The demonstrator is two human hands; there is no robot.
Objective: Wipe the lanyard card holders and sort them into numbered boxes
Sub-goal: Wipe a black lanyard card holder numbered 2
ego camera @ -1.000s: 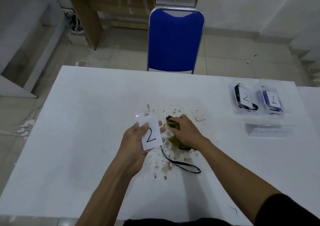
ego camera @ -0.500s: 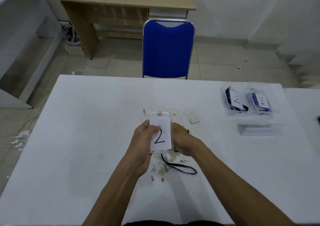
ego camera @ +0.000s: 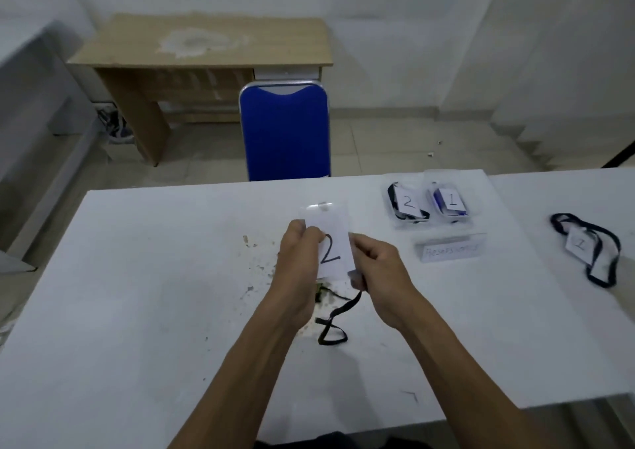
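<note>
While both my left hand point(ego camera: 302, 242) and right hand point(ego camera: 374, 263) pinch the upright "2" card holder point(ego camera: 331, 242), box 2 point(ego camera: 407, 208) lies upper right, nearer my right.

We cannot read the blurred writing on the label strip point(ego camera: 448, 251), and the right hand point(ego camera: 379, 270) hides the card holder's point(ego camera: 331, 242) lower right corner.

Soft, even, rather dim light with a cool cast; the white surface point(ego camera: 137, 276) is brightest and shows only faint shadows under the forearms. Wide-angle bending curves the far wall and edges, and the whole picture is slightly soft, with far labels illegible.
</note>
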